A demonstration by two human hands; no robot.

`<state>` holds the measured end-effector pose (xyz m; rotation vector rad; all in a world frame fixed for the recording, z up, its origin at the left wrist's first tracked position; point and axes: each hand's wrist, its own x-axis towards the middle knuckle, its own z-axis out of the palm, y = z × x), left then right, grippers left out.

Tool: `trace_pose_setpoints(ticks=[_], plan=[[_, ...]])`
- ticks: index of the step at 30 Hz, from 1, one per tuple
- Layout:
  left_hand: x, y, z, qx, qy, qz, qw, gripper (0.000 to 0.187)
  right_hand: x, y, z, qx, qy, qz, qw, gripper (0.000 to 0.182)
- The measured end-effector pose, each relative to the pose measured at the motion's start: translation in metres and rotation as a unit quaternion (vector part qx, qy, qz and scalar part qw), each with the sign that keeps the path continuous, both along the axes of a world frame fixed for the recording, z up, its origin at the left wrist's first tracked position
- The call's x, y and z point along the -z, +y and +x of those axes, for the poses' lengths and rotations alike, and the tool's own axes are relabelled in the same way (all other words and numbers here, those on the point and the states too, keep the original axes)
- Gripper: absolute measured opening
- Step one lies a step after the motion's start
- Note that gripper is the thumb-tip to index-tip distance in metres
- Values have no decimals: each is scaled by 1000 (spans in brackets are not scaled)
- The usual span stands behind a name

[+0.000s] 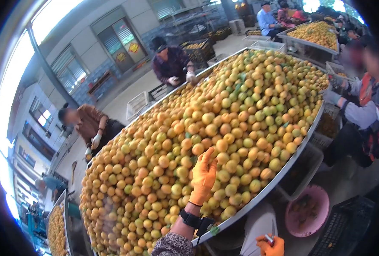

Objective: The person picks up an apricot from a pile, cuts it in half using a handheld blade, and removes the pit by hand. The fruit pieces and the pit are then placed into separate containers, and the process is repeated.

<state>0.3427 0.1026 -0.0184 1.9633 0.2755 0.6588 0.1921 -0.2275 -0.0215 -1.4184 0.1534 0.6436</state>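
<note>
A big heap of yellow, orange and greenish apricots [155,170] fills the metal-edged table in front of me. My left hand [203,179], in an orange glove, reaches out over the near part of the heap. Its fingers are stretched out, fingertips right at the fruit, and no fruit shows in it. Low in the view my right hand [271,246], also orange-gloved, is closed around a small slim tool [269,240] with a shiny metal end, close to my light trouser leg. Its kind is too small to tell.
The table's metal rim [257,204] runs between my hands. At the right stand a pink basin [307,229] with fruit scraps and a black crate [347,230]. People in gloves sit around the table; a second fruit-laden table [315,34] is farther back.
</note>
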Motion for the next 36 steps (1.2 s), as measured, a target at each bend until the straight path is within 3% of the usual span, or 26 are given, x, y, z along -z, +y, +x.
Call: trace_pose_setpoints(ticks=[2, 3, 4, 6, 8, 10, 12, 13, 14, 15, 16, 17, 20, 25, 28, 30, 36], plan=[[-12, -8, 35, -74, 36, 257, 963, 43, 3, -9, 2, 19, -23, 0, 1000, 14], [-7, -6, 53, -67, 77, 272, 957, 50, 3, -14, 4, 24, -35, 0, 999, 14], [-1, -7, 68, -91, 112, 371, 917, 51, 3, -16, 7, 46, -40, -9, 998, 14], [-8, -14, 83, -107, 191, 431, 876, 51, 6, -14, 16, 65, -53, -5, 996, 14], [-9, -16, 87, -115, 218, 408, 879, 47, 0, -9, 27, 82, -41, -1, 996, 15], [0, 1, 79, -117, 129, 365, 915, 49, -12, -4, 37, 36, -74, 26, 996, 16], [-1, 23, 55, -116, 12, 190, 975, 48, -20, 7, 45, 31, -142, 22, 989, 16], [-17, 14, 35, -86, -11, -3, 996, 48, -21, 10, 48, 12, -207, 25, 978, 16], [-34, 9, 6, -62, -33, -194, 979, 48, -16, 11, 52, -1, -201, 25, 979, 16], [-38, 16, -27, 5, -4, -283, 959, 51, -6, 17, 54, -34, -113, 92, 989, 16], [-30, 17, -56, 103, -52, -415, 903, 52, 3, 25, 50, -79, -12, 157, 984, 16], [-41, -4, -87, 123, -64, -481, 866, 58, 5, 33, 49, -113, -8, 199, 973, 15], [-43, -38, -166, 137, -71, -558, 816, 58, -23, 61, 41, -198, -16, 252, 947, 28], [-32, -68, -260, 159, -151, -626, 748, 70, -53, 88, -7, -321, 8, 222, 921, 37], [-33, -81, -301, 111, -173, -639, 742, 73, -53, 89, -39, -372, 24, 211, 904, 36], [-25, -83, -323, 139, -198, -641, 728, 69, -54, 89, -57, -420, -20, 145, 896, 38], [-21, -96, -366, 95, -208, -623, 748, 66, -64, 105, -92, -392, -42, 202, 896, 31]])
